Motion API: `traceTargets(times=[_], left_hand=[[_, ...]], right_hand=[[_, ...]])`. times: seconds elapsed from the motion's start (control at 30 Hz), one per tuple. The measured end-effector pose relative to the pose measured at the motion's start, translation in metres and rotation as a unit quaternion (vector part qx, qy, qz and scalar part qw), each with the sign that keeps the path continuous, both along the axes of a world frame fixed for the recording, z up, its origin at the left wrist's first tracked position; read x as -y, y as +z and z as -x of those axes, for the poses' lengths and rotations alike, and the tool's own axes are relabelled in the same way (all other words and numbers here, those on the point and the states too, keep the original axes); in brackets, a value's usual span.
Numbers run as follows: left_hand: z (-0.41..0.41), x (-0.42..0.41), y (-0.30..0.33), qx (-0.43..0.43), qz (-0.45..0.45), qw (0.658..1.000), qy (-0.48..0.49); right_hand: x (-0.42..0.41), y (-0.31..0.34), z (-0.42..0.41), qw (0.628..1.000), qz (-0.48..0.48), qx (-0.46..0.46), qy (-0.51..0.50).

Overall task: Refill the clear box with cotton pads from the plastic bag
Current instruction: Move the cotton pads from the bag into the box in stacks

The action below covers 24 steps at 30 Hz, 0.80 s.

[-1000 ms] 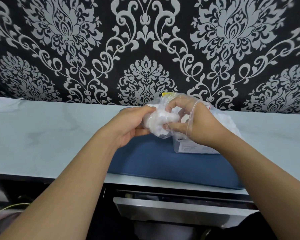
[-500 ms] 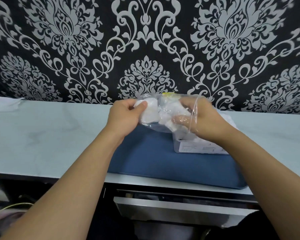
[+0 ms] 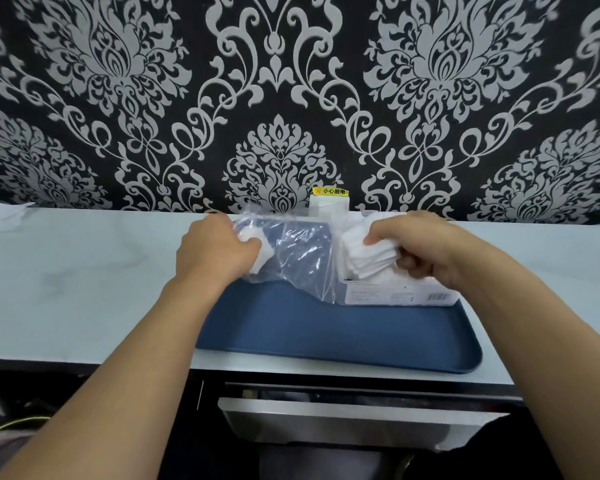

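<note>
1. The right hand (image 3: 426, 251) is curled round a stack of white cotton pads (image 3: 368, 258) — thumb on top, fingers tucked beneath — and holds the stack just above the open top of the clear box (image 3: 395, 296).
2. The left hand (image 3: 215, 251) grips the other end of the plastic bag (image 3: 298, 258); its fingers pinch the crumpled film together with a few pads (image 3: 262, 258) that show white through it.
3. The bag stretches between the two hands, slack and wrinkled in the middle, its lower edge hanging down to the tray beside the box's left wall.
4. The clear box stands on the right rear part of a blue tray (image 3: 326, 334), with a printed label on its front face. How full it is cannot be told, since the right hand and its stack cover the opening.
5. The tray lies on a pale table (image 3: 84, 278), its front right corner reaching the table's near edge.
6. Behind the bag, against the wall, stands a small white object with a yellow label (image 3: 329, 191); what it is cannot be made out.
7. At the table's far left edge lies something white and crumpled (image 3: 0, 216) — only partly in view.
8. Black wallpaper with a silver damask pattern (image 3: 281, 98) fills the background, and below the table's front edge a metal drawer (image 3: 343, 420) stands partly open.
</note>
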<state>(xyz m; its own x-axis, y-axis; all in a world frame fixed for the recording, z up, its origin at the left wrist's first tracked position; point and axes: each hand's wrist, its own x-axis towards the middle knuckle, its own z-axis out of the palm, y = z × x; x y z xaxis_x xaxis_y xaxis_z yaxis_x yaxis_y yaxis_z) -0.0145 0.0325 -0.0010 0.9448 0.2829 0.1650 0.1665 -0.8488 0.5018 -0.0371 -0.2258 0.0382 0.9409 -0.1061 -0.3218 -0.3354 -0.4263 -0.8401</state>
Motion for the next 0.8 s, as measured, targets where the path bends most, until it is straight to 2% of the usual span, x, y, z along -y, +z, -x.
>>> traceTargets(times=[0.07,0.13,0.17,0.23,0.3,0.4,0.53,0.63,0.8], left_hand=[[0.002,0.008,0.005,0.066,0.008,0.998,-0.020],[0.005,0.023,0.015,0.170,0.074,0.976,-0.114],[0.008,0.034,0.020,0.192,0.111,0.958,-0.183],[0.012,0.055,0.020,0.155,0.116,0.935,-0.296],[0.010,0.069,0.010,0.085,0.074,0.932,-0.345],[0.003,0.075,0.000,0.035,0.083,0.933,-0.348],[-0.001,0.079,0.004,0.063,0.109,0.934,-0.334],[0.001,0.083,0.002,0.035,0.074,0.933,-0.350],[0.002,0.085,-0.002,-0.006,0.059,0.939,-0.339]], right_hand=[[-0.004,0.002,0.000,1.000,0.024,0.007,-0.011],[-0.010,0.006,0.000,0.998,0.060,0.025,-0.014],[-0.012,0.008,0.000,0.996,0.084,0.035,-0.015],[-0.017,0.012,0.001,0.989,0.135,0.053,-0.012],[-0.021,0.014,0.003,0.986,0.157,0.061,-0.003],[-0.018,0.014,0.007,0.986,0.153,0.062,-0.002],[-0.013,0.011,0.006,0.985,0.156,0.072,-0.009],[-0.016,0.005,0.003,0.977,0.193,0.092,0.002],[-0.012,0.003,0.004,0.983,0.174,0.055,0.021]])
